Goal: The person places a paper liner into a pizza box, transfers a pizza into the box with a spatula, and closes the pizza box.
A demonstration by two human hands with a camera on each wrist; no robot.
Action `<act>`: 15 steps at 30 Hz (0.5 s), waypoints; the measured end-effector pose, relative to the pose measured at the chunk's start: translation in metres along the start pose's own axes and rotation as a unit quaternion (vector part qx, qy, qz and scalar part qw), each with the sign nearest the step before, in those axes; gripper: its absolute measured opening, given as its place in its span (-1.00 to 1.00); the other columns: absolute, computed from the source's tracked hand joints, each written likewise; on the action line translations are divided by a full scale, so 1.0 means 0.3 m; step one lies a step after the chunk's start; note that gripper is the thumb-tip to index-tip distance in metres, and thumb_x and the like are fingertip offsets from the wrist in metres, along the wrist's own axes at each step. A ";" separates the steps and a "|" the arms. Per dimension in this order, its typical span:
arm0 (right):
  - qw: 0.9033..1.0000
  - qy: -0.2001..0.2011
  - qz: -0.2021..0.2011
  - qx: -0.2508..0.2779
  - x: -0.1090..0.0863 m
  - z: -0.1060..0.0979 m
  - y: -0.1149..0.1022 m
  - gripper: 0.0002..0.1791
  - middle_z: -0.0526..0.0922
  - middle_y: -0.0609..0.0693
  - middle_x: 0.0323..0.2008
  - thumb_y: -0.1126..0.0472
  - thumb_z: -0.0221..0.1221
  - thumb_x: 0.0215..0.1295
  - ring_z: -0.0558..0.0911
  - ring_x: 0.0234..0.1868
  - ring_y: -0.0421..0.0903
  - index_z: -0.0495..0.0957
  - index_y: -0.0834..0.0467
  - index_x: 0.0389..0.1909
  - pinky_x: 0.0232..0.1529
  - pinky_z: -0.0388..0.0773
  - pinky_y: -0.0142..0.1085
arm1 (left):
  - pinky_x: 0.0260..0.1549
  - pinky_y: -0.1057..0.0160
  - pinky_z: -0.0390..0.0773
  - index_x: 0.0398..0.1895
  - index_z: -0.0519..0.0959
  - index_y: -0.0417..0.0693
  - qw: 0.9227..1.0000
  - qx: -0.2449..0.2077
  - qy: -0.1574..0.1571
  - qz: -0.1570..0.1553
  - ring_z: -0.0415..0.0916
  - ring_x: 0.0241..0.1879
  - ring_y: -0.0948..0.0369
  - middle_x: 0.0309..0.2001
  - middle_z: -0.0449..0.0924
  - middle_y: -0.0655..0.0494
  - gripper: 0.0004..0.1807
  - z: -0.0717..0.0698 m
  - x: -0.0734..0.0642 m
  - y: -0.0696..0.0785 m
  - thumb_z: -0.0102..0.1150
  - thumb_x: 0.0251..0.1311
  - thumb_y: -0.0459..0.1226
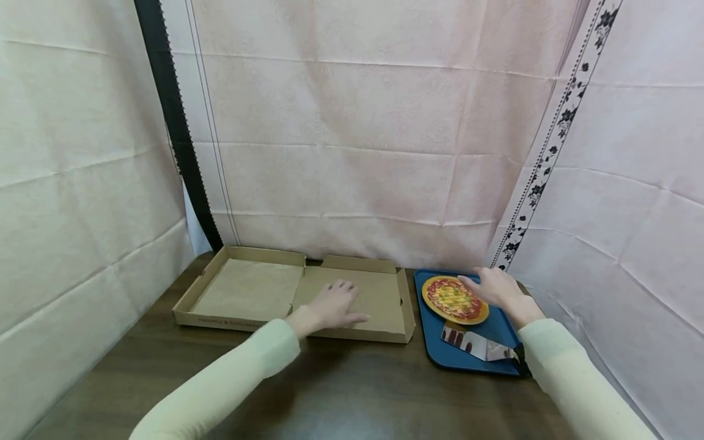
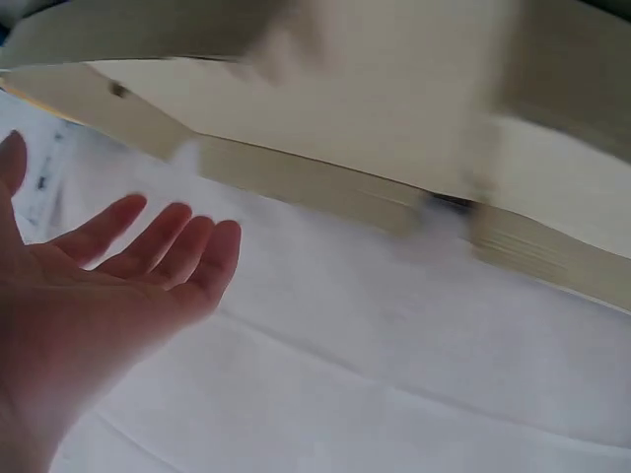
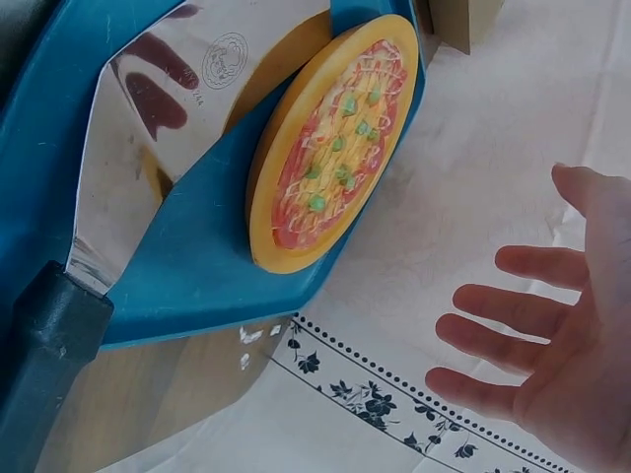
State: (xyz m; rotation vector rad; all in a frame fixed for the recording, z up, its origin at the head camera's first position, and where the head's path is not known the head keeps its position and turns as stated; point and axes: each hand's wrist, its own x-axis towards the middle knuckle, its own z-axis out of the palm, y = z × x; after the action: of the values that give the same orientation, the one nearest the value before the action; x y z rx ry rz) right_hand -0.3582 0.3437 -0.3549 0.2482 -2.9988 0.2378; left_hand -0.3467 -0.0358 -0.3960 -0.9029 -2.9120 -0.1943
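In the head view, my left hand (image 1: 332,307) hovers over the right half of an opened cardboard pizza box (image 1: 253,288), fingers spread and holding nothing. The left wrist view has that hand (image 2: 128,281) with loosely bent fingers below the blurred box (image 2: 306,177). On a blue tray (image 1: 499,328) lies a toy pizza (image 1: 454,299) with a yellow crust and red, yellow and green topping. My right hand (image 1: 499,289) is just beside the pizza's right edge, its fingers extended. A metal spatula (image 1: 477,344) with a black handle (image 3: 59,315) lies nearer me on the tray.
The box and tray stand side by side at the back of a dark wooden table (image 1: 352,391). Pale cloth (image 1: 352,153) hangs behind and on both sides. A floral border strip (image 1: 541,165) runs down behind the tray.
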 end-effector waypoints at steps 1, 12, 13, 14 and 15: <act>1.000 0.002 0.001 0.001 -0.001 0.000 0.001 -0.26 0.55 0.43 0.09 -0.22 -0.08 0.43 0.56 0.06 0.36 0.40 0.38 0.23 0.01 0.50 0.21 | 0.31 -0.16 0.26 0.37 0.32 -0.11 1.000 0.001 -0.005 0.006 0.25 0.37 -0.04 0.37 0.32 -0.09 -0.15 0.007 0.017 0.028 0.01 0.21 0.29; 1.000 0.016 0.000 0.010 0.004 -0.013 -0.018 -0.21 0.50 0.44 0.14 -0.27 -0.11 0.43 0.54 0.10 0.36 0.37 0.39 0.26 0.06 0.48 0.21 | 0.42 -0.20 0.02 0.47 0.19 0.01 0.997 -0.015 -0.067 0.040 -0.19 0.55 -0.02 0.54 -0.05 -0.05 0.03 0.105 0.171 0.261 -0.10 0.08 0.47; 1.000 0.016 0.000 0.010 0.004 -0.014 -0.019 -0.20 0.50 0.44 0.14 -0.27 -0.11 0.42 0.54 0.10 0.36 0.37 0.38 0.26 0.06 0.48 0.21 | 0.44 -0.19 -0.01 0.48 0.18 0.03 0.997 -0.017 -0.071 0.034 -0.23 0.56 -0.01 0.55 -0.09 -0.04 0.02 0.112 0.180 0.272 -0.11 0.09 0.47; 1.000 0.016 0.001 0.010 0.004 -0.015 -0.020 -0.21 0.50 0.44 0.14 -0.27 -0.11 0.42 0.54 0.10 0.36 0.37 0.38 0.26 0.06 0.48 0.21 | 0.45 -0.18 -0.04 0.48 0.17 0.05 0.997 -0.020 -0.074 0.027 -0.26 0.56 0.00 0.56 -0.12 -0.03 0.01 0.118 0.188 0.283 -0.11 0.09 0.46; 1.000 0.017 0.001 0.010 0.003 -0.016 -0.021 -0.21 0.51 0.44 0.14 -0.26 -0.10 0.42 0.54 0.10 0.36 0.37 0.38 0.26 0.05 0.49 0.21 | 0.45 -0.18 -0.07 0.48 0.18 0.06 0.997 -0.021 -0.075 0.021 -0.29 0.56 0.01 0.56 -0.13 -0.03 0.00 0.123 0.196 0.293 -0.10 0.09 0.46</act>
State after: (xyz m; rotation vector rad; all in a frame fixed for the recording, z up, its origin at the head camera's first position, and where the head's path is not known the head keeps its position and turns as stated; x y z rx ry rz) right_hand -0.3573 0.3384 -0.3491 0.2405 -2.9646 0.2704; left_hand -0.3467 0.0743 -0.4170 -1.0279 -3.0333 -0.1935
